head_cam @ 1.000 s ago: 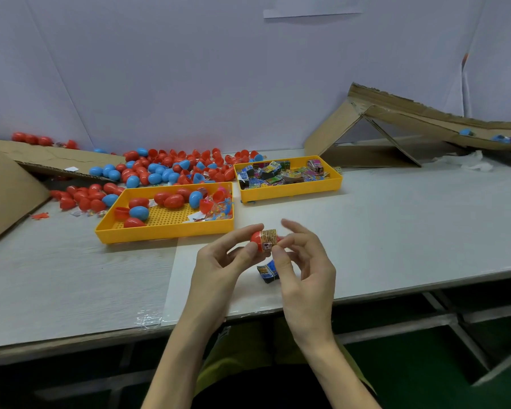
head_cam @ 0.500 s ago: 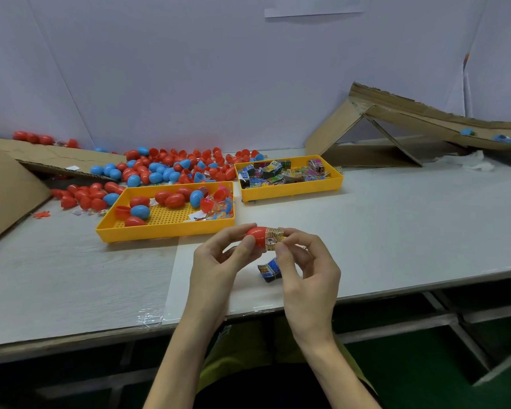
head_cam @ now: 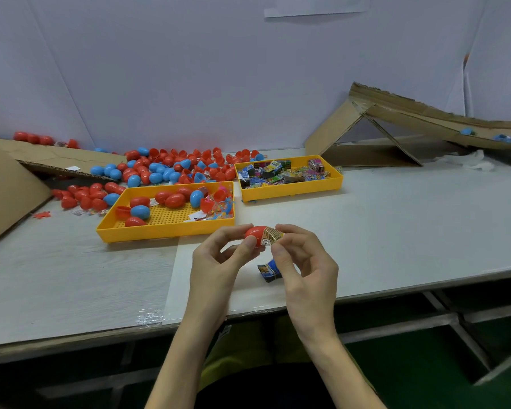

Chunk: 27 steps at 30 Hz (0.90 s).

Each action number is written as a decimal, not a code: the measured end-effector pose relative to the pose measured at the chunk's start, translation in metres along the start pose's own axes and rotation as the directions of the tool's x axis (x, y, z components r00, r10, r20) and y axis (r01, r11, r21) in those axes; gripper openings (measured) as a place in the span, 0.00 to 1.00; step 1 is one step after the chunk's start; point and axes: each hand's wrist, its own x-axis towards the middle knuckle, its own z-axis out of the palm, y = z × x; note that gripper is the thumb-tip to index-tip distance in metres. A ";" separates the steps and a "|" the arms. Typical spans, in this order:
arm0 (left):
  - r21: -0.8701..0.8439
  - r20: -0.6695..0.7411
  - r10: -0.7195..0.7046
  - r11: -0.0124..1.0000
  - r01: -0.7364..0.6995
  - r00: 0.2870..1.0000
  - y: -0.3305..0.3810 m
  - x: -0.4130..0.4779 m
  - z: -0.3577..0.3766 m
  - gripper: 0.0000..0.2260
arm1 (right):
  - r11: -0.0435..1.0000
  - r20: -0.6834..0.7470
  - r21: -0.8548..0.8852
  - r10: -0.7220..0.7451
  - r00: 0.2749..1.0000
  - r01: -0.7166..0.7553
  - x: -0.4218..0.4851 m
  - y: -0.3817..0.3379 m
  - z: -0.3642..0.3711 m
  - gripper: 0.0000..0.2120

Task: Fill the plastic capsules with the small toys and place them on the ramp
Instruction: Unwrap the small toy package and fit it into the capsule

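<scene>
Left hand (head_cam: 219,261) pinches red capsule half (head_cam: 255,234) above table (head_cam: 396,231) front edge, open end rightward. Right hand (head_cam: 304,270) fingers (head_cam: 298,231) pinch wrapped toy (head_cam: 273,236), apparently feeding it in. Spare packet (head_cam: 268,271) lies beneath. Ramp (head_cam: 425,119) at back-right corner.

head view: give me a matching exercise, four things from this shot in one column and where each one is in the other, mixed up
Things
1. red capsule
2. gold toy packet
3. blue toy packet
4. blue capsule at far right

Places
a. on the cardboard ramp
b. gripped by the left hand
c. lying on the table, below the hands
d. pinched by the right hand

Pairs: 1-b, 2-d, 3-c, 4-a
</scene>
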 end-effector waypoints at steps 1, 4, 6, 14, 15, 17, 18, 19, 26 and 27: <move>0.006 0.000 0.000 1.000 0.000 1.000 0.000 0.000 0.000 0.13 | 1.000 0.004 -0.004 0.004 1.000 -0.004 0.000 0.000 0.000 0.03; 0.012 0.002 -0.006 1.000 0.005 1.000 0.000 0.000 0.000 0.14 | 1.000 0.010 -0.007 0.009 1.000 -0.009 0.001 0.000 -0.001 0.04; 0.004 0.007 -0.012 1.000 0.012 1.000 0.000 0.000 0.000 0.14 | 1.000 0.005 -0.003 0.011 1.000 -0.011 0.001 -0.001 0.000 0.04; 0.027 0.041 -0.005 1.000 0.004 0.999 0.003 -0.001 -0.001 0.15 | 1.000 -0.002 -0.014 0.009 1.000 -0.009 0.000 0.001 -0.001 0.04; 0.030 0.039 -0.004 1.000 0.003 0.999 0.003 -0.001 -0.001 0.15 | 1.000 -0.001 -0.021 0.006 1.000 -0.007 0.000 0.001 -0.001 0.04; 0.034 0.036 -0.004 0.999 0.003 0.999 0.004 -0.001 -0.001 0.14 | 1.000 -0.004 -0.016 0.002 1.000 -0.003 0.000 0.001 -0.001 0.04; 0.036 0.036 -0.006 0.999 0.004 0.999 0.004 -0.002 -0.001 0.14 | 1.000 -0.008 0.001 0.001 1.000 -0.001 -0.001 0.001 -0.001 0.05; 0.039 0.037 -0.007 0.999 0.006 0.999 0.004 -0.002 -0.001 0.14 | 1.000 -0.018 0.030 -0.001 1.000 0.001 -0.001 0.000 0.000 0.06; 0.033 0.036 -0.026 0.999 0.025 0.999 0.005 -0.002 0.000 0.14 | 0.980 -0.088 0.196 0.007 0.996 0.011 -0.002 0.000 0.000 0.10; 0.030 0.035 -0.026 0.999 0.025 0.999 0.005 -0.002 0.000 0.14 | 0.981 -0.089 0.194 0.012 0.996 0.005 -0.002 0.000 0.000 0.10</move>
